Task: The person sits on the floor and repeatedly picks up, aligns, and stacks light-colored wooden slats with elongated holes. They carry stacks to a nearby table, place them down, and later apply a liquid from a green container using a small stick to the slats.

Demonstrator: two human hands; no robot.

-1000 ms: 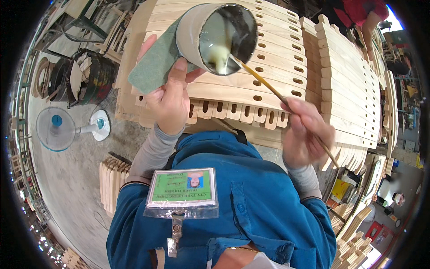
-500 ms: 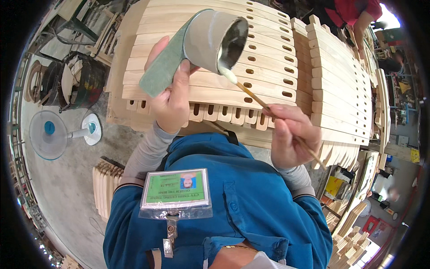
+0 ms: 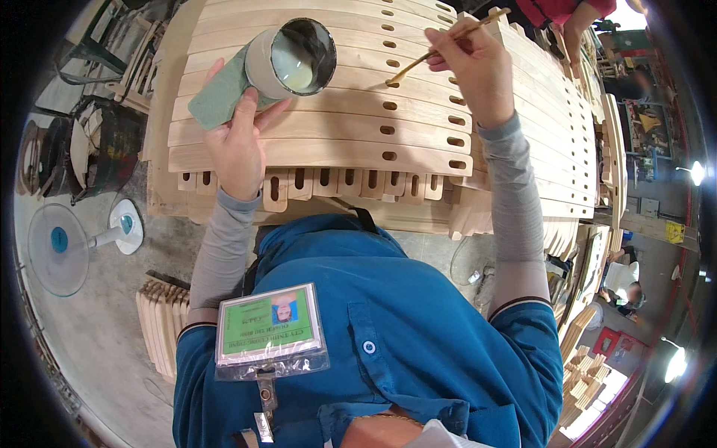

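My left hand point(image 3: 237, 149) is closed round a matte green strip point(image 3: 215, 101) that runs along the side of a grey cup point(image 3: 260, 71). The cup is tilted, and pale creamy liquid point(image 3: 295, 67) shows inside it. My right hand point(image 3: 484, 78) pinches a thin wooden brush point(image 3: 472, 28) near its middle. Its narrow tip reaches down to an oval slot in one of the pale wooden slats point(image 3: 314, 149); whether it touches the wood I cannot tell. The slats lie side by side in front of me, each with slots near its right end.
More slats point(image 3: 549, 134) lie in a row on the right, and slotted ones stick out beneath the near edge. A white fan point(image 3: 60, 246) and a dark bin point(image 3: 112, 149) stand on the left. Another person's arm point(image 3: 579, 33) is at the far right.
The brush has left the cup's rim and moved right, its tip now at a slot. My right arm has stretched forward. The cup has shifted left, its mouth turned more toward me.
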